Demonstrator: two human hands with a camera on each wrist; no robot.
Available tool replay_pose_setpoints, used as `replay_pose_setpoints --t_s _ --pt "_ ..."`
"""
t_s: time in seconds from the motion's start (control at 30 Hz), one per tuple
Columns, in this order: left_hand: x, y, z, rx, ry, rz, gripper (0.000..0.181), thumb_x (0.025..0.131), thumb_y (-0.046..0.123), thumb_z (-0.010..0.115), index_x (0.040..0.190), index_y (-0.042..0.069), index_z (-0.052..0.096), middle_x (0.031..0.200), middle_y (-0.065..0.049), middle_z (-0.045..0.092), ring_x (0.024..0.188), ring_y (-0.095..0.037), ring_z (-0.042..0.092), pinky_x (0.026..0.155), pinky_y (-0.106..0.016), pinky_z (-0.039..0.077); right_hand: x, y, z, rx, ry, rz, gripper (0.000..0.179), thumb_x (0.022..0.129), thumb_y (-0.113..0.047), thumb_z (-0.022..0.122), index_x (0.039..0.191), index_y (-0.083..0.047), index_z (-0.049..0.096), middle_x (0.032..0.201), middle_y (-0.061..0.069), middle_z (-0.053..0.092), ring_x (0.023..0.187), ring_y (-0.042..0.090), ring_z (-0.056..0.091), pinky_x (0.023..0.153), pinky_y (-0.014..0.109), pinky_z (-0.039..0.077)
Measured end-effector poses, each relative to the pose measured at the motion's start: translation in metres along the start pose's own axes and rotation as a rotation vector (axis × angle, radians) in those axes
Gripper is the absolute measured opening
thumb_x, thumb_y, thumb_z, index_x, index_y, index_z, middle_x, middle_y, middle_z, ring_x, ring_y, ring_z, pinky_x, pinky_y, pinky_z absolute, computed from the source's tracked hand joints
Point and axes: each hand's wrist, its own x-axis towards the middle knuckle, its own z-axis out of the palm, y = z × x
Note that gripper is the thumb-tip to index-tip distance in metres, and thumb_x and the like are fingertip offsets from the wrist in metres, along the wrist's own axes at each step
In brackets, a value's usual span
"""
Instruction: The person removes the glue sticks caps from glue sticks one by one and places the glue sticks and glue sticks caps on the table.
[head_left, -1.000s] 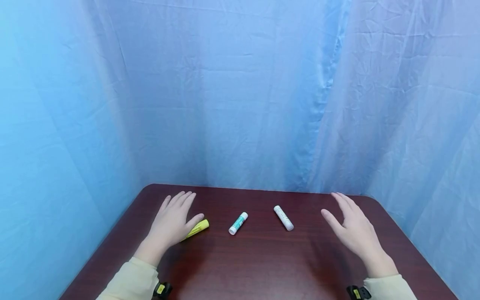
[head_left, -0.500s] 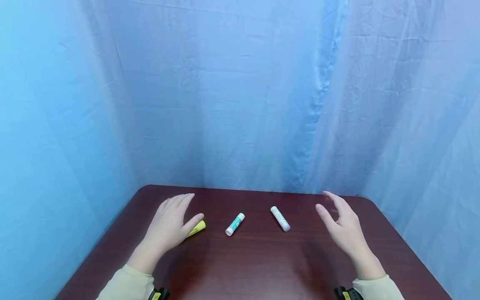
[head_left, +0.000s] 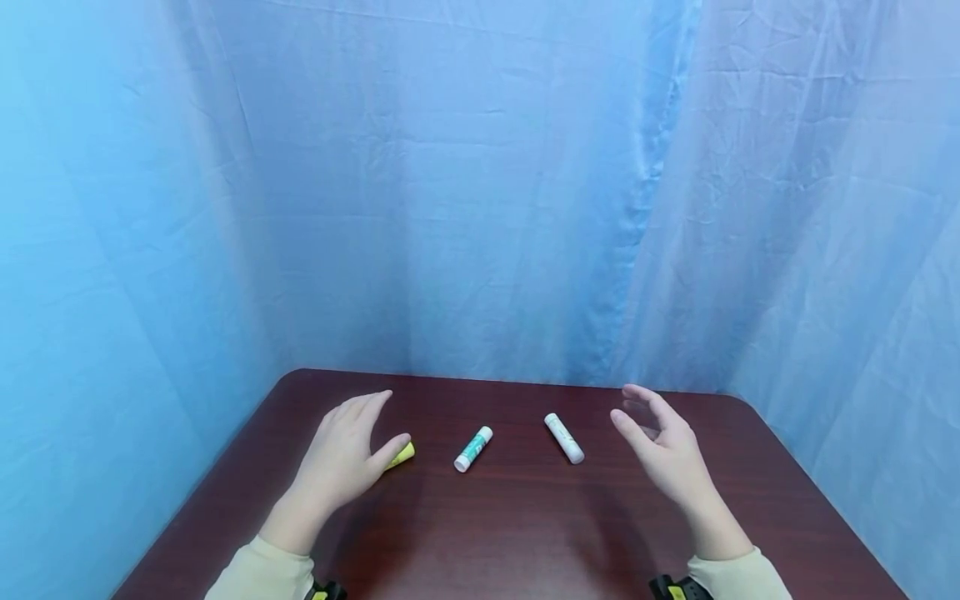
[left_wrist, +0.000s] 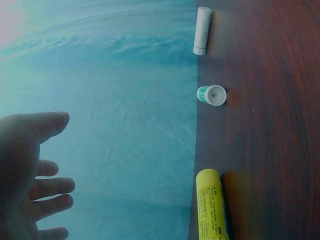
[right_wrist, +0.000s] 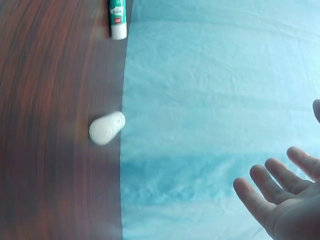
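Note:
Three stick-shaped tubes that look like glue sticks lie apart on the dark wooden table. My left hand [head_left: 340,458], fingers spread and holding nothing, hovers over the yellow glue stick [head_left: 403,455] and hides most of it in the head view. More of its printed yellow barrel [left_wrist: 211,205] shows in the left wrist view. In the middle lies the green-and-white glue stick [head_left: 473,450]. To its right is the white glue stick [head_left: 564,439], tilted the other way. My right hand [head_left: 667,454] hangs in the air right of the white one, fingers slightly bent, with nothing in it.
The reddish-brown table [head_left: 495,533] has rounded far corners. Blue cloth [head_left: 480,208] hangs behind it and along both sides. Both forearms wear pale sleeves [head_left: 262,571] with small black devices at the wrists.
My right hand has moved left, closer to the white glue stick, and its fingers have bent a little. The left hand has shifted slightly, covering more of the yellow one.

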Motion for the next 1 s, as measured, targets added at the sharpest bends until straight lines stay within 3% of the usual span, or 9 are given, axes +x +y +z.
replay_pose_setpoints --t_s 0.37,0.7,0.9,1.0 --pt "-0.002 -0.005 0.007 -0.01 -0.014 -0.027 0.069 0.091 0.04 0.076 0.145 0.002 0.052 0.14 -0.016 0.058 0.13 -0.037 0.052 0.106 -0.06 0.038 0.011 -0.004 0.029 0.191 -0.073 0.023 0.049 0.103 -0.028 0.064 0.144 -0.004 0.051 0.142 0.012 0.056 0.131 0.033 0.053 0.095 0.016 0.046" --pt "-0.004 -0.012 0.017 0.011 -0.057 -0.071 0.069 0.09 0.039 0.076 0.144 0.002 0.053 0.139 -0.017 0.059 0.129 -0.038 0.052 0.106 -0.06 0.038 0.016 -0.006 0.058 0.328 -0.126 0.123 0.05 0.102 -0.031 0.065 0.144 -0.008 0.052 0.143 0.011 0.055 0.13 0.028 0.055 0.093 0.024 0.05" --pt "-0.004 -0.017 0.021 0.036 -0.075 -0.092 0.069 0.09 0.038 0.077 0.143 0.002 0.054 0.137 -0.018 0.06 0.128 -0.039 0.054 0.104 -0.06 0.04 0.021 -0.011 0.079 0.414 -0.161 0.164 0.051 0.1 -0.03 0.068 0.143 -0.007 0.052 0.143 0.014 0.055 0.128 0.029 0.057 0.096 0.043 0.052" --pt "-0.004 -0.02 0.023 0.033 -0.09 -0.099 0.068 0.09 0.038 0.077 0.143 0.002 0.054 0.137 -0.019 0.06 0.128 -0.039 0.054 0.104 -0.06 0.041 0.022 -0.012 0.089 0.443 -0.16 0.17 0.049 0.099 -0.026 0.069 0.141 -0.006 0.054 0.14 0.015 0.057 0.124 0.03 0.059 0.094 0.045 0.054"
